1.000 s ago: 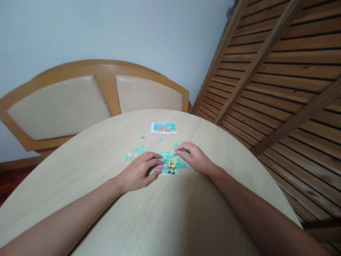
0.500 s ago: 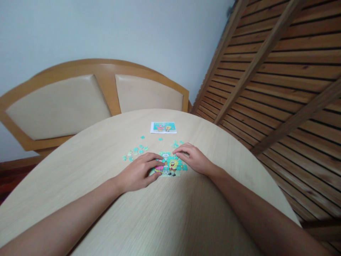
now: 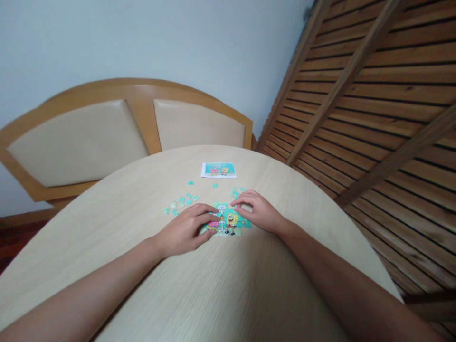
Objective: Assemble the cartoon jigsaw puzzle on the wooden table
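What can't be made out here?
All in the head view:
Left part of the jigsaw puzzle: hidden by the left hand.
Whatever lies under the right hand: hidden by it.
Prints on the loose pieces: too small.
Table's near edge: cut off by the bottom frame edge.

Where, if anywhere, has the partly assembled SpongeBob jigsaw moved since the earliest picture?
Yes: the SpongeBob jigsaw has shifted slightly nearer the camera and right, judged against the printed picture sheet.
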Available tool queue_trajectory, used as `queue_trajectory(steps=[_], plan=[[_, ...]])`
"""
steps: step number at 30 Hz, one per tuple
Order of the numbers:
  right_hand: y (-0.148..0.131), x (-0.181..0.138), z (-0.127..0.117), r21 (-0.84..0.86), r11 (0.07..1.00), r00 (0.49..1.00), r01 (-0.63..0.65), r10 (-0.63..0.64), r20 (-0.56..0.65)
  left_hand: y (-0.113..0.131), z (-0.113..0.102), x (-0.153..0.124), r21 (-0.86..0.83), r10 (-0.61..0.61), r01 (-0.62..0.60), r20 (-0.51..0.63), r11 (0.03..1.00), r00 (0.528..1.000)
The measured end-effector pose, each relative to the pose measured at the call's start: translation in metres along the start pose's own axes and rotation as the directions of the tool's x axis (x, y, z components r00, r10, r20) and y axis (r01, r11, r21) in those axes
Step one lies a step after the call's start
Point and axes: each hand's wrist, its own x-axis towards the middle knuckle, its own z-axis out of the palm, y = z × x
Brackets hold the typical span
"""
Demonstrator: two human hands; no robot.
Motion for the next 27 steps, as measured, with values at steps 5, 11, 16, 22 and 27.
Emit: queue_trajectory(steps=[5,11,16,22,27], plan=[[-0.001,-0.001,0.000,0.005,1.000,1.000,0.024,-0.024,-0.013,0.000,0.000,0.000,-0.007,0.001,-0.001,-0.004,1.000,1.000],[-0.001,0.000,-0.002,-0.021,0.999,1.000,0.029,-0.028,0.006,0.000,-0.001,0.001,0.003,-0.007,0.007,0.007,1.000,1.000],[-0.003,0.000,-0.003,-0.027,0.999,0.999,0.030,-0.030,0.020,0.000,0.000,0.001,0.001,-0.007,0.007,0.006,1.000,1.000],[-0.003,0.001,-0.002,-0.033,0.999,0.999,0.006,-0.007,-0.033,0.001,-0.001,0.001,-0.002,0.006,-0.006,0.009,1.000,1.000],[0.010,0.001,-0.008,-0.109,0.974,0.943,-0.199,0.159,-0.293,0.001,-0.001,0.001,-0.006,0.031,-0.031,0.008,1.000,0.999]])
